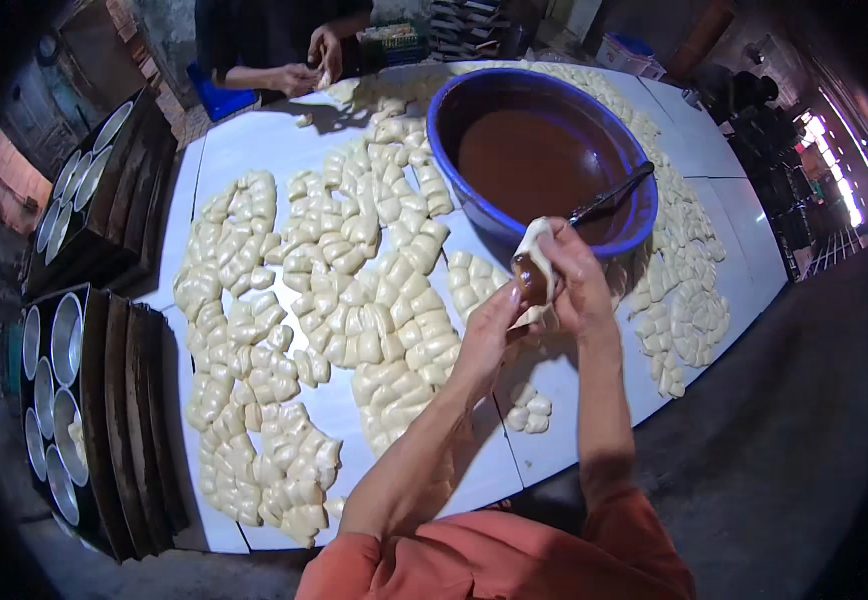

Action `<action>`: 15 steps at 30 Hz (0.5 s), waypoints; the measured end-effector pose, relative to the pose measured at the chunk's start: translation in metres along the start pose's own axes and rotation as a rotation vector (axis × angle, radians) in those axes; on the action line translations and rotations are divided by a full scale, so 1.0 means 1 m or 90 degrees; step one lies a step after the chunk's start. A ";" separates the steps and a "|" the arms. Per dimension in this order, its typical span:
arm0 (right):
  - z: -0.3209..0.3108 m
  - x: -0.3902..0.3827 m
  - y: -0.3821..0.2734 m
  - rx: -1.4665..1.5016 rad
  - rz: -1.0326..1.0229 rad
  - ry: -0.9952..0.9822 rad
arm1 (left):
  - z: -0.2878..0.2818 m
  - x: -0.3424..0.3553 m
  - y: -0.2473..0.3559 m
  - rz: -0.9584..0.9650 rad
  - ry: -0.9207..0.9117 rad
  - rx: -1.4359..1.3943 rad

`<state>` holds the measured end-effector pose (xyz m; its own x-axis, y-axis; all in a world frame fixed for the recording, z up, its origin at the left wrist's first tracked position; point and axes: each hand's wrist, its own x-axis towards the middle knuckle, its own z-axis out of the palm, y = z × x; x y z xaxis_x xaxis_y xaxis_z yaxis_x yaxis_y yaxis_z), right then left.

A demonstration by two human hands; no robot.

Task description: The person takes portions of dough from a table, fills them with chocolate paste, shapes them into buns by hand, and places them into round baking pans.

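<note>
A flattened piece of pale dough [536, 238] is held up between my hands in front of the basin, with glossy brown filling [530, 280] in its middle. My left hand [492, 322] pinches its lower left side. My right hand [579, 278] curls around its right side, fingers closed on the edge. Just beyond is a blue-purple basin [446, 178] of smooth brown filling [524, 150]. A dark-handled utensil [616, 190] leans over its near right rim; its lower end is partly hidden by my right hand. Many soft dough pieces [354, 310] lie packed together left of my arms.
More dough pieces [689, 310] line the right side of the white table [479, 465]. A small dough cluster [528, 410] lies by my forearms. Stacked dark trays with round metal tins [68, 338] stand at the left. Across the table, another person's hands [324, 55] handle dough.
</note>
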<state>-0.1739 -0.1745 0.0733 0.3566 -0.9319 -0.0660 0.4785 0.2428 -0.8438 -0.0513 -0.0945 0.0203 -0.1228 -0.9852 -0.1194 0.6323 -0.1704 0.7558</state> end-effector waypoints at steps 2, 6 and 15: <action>-0.001 -0.018 0.022 0.022 -0.044 0.071 | 0.004 -0.010 -0.001 -0.051 -0.003 -0.153; 0.002 -0.055 0.039 0.072 0.037 0.043 | -0.016 -0.031 -0.005 -0.079 0.114 -0.155; 0.014 -0.099 0.091 -0.646 -0.207 0.056 | -0.061 -0.054 -0.025 -0.024 0.199 -0.037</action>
<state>-0.1540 -0.0560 0.0105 0.2532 -0.9377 0.2380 -0.3656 -0.3205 -0.8739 -0.0141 -0.0380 -0.0310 0.0884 -0.9340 -0.3462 0.6758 -0.1991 0.7097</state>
